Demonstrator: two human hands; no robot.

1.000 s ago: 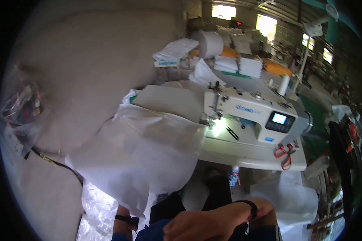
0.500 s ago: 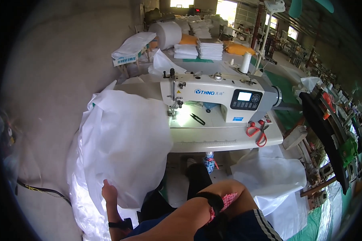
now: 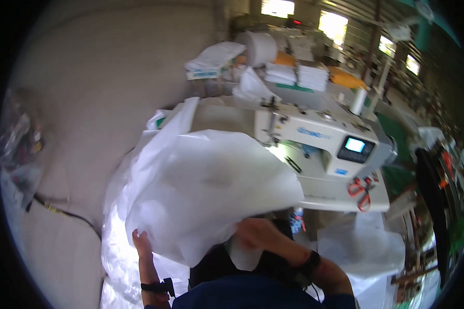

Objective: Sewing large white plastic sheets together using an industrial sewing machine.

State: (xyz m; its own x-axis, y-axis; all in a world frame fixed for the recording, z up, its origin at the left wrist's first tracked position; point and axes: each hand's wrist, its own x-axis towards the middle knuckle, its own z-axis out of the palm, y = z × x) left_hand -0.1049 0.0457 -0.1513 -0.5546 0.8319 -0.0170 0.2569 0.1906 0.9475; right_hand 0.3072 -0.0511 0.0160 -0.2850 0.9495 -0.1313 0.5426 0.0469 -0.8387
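Note:
A large white plastic sheet [image 3: 206, 190] billows in front of me, reaching from the sewing table down to my lap. My left hand [image 3: 142, 244] grips its lower left edge, fingers pointing up; a dark band sits on that wrist. My right hand [image 3: 258, 232] holds the sheet's lower right edge just under the fold, partly hidden by the material. A white industrial sewing machine [image 3: 319, 141] with a small lit screen stands on the table [image 3: 340, 198] behind the sheet.
Red-handled scissors [image 3: 360, 190] lie on the table's right end. A thread cone [image 3: 359, 101] stands behind the machine. Stacks of folded white material [image 3: 299, 76] and a big roll [image 3: 263, 47] sit at the back. More white sheeting [image 3: 361, 247] lies on the floor at right. A pale wall fills the left.
The sheet has been lifted and spread wider, covering more of the table. My right hand has come up from my lap to the sheet's edge. My left hand keeps its hold.

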